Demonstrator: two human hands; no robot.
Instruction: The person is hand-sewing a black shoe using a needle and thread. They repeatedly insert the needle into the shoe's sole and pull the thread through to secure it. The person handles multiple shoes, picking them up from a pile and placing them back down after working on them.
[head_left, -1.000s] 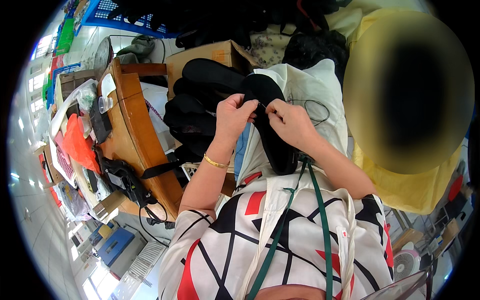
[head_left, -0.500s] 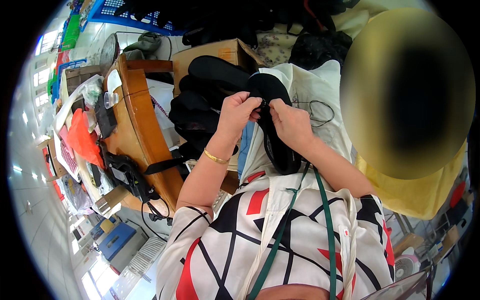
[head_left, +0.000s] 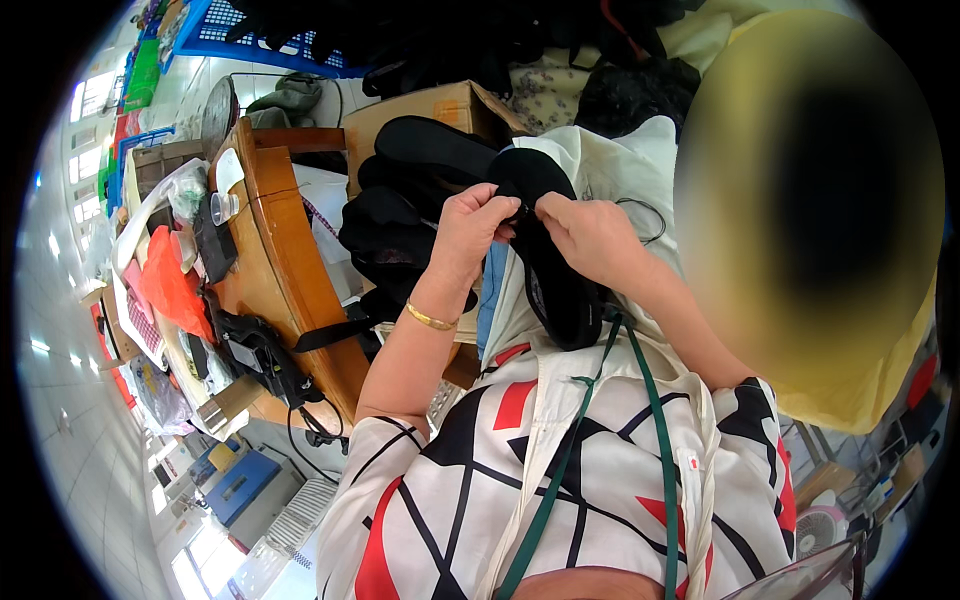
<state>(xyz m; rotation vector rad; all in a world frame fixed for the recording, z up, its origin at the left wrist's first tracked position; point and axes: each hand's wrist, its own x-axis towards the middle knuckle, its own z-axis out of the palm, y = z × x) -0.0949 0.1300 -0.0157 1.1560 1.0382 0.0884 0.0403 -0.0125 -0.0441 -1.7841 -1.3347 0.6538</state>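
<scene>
A black shoe (head_left: 562, 302) lies lengthwise on the white cloth (head_left: 640, 150) over my lap, its rounded end away from me. My left hand (head_left: 468, 228) pinches the shoe's edge near its middle, thumb and forefinger together. Close beside it, my right hand (head_left: 590, 235) is closed in a pinch over the same spot; whatever its fingertips hold is too small and dark to make out. A thin black cord (head_left: 652, 222) loops out on the white cloth to the right of this hand. More black shoes (head_left: 430, 150) are piled left of the one I work on.
A cardboard box (head_left: 420, 108) stands behind the pile. On the left is a wooden table (head_left: 280, 230) with an orange-red bag (head_left: 170, 275), a clear cup (head_left: 224, 207) and a black bag (head_left: 260, 350). Yellow cloth (head_left: 850, 390) hangs at right; a blue basket (head_left: 215, 35) sits far left.
My right hand has turned and shifted slightly to the right, and less of the cord loop shows. My left hand stays pinched at the same place on the shoe.
</scene>
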